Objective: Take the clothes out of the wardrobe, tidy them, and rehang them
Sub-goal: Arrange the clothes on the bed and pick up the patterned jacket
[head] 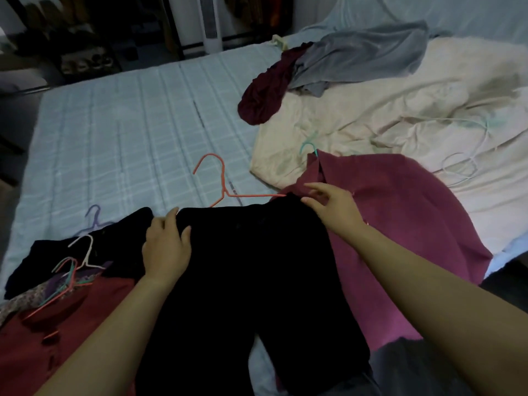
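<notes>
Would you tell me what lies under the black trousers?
The orange hanger runs under the trousers' waist; the magenta garment and pale sheet show at their edges. The rest is covered.

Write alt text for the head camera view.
A person reaches both arms to the waistband of black trousers laid flat on a bed. An orange hanger lies just beyond them, a magenta garment to the right, a dark red garment with more hangers to the left.

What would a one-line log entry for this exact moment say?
stage: tidying | left hand: rests flat on black garment | right hand: at its top corner | orange hanger: bare on bed, just beyond
</notes>
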### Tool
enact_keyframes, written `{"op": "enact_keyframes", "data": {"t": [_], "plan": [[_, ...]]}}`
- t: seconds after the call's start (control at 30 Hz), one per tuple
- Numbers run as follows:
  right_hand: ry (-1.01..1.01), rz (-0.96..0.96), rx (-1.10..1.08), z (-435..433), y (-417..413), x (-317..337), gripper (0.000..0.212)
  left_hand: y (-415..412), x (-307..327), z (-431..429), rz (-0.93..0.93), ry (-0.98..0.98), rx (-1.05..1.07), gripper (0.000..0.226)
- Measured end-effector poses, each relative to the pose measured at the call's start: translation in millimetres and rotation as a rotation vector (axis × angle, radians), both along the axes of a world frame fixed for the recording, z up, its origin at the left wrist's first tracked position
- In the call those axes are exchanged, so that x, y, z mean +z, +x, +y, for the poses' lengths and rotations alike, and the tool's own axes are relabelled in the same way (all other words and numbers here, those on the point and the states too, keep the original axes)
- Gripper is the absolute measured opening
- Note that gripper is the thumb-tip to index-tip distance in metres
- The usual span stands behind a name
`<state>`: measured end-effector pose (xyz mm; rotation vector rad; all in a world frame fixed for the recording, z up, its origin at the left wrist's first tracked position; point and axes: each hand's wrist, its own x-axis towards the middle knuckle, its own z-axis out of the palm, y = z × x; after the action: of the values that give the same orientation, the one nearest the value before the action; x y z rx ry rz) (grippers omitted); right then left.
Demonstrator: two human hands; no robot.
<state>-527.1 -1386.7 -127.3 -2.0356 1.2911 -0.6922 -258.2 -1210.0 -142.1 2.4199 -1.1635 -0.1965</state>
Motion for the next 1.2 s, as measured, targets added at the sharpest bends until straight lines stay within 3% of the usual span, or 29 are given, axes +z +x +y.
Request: {"op": "enact_keyframes", "data": {"t": [0.17,0.37,0.6,0.7,0.8,0.93,1.07,1.2], "plan": [[-0.046,0.122,0.185,-100,-49,-36,0.038,-82,-37,-98,0.043,0.026,-0.098,0.056],[-0.075,0.415,0.263,-228,-134,-78,0.045,-175,-79,-230,0.163,0.121,-0.196,0.054],[-0.193,0.62,0.311,-315,-136,-135,0.055,-168,-138,-334,0.236,0.148,-0.139,0.041],[-0.273,0.561,0.301,-326,-128,-155,0.046,-161,-166,-356,0.25,0.185,-0.121,0.047],[-0.228,0.503,0.328,-331,-120,-166,0.036,-164,-192,-358,0.319,0.296,-0.141,0.062],[-0.132,0.476,0.345,-326,-124,-164,0.029,-173,-201,-347,0.355,0.338,-0.125,0.055],[-0.102,0.345,0.325,-313,-146,-133,0.028,-186,-172,-331,0.313,0.187,-0.163,0.032],[-0.166,0.29,0.243,-287,-175,-85,0.032,-205,-115,-318,0.189,0.025,-0.235,0.049]]}}
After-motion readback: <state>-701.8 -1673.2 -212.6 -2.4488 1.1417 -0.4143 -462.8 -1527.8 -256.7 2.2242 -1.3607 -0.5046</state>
